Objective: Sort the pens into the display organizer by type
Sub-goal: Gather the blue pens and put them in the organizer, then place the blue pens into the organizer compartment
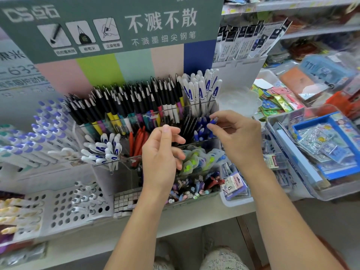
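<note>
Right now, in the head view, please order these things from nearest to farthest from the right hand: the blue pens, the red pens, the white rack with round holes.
1. Blue pens: directly at the fingertips of the right hand, which pinches one.
2. Red pens: further left, behind the left hand.
3. White rack: far lower left.

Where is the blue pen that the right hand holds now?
In the head view, right of centre: the right hand pinches the blue pen just above the other blue pens, in front of the white pens.
</note>
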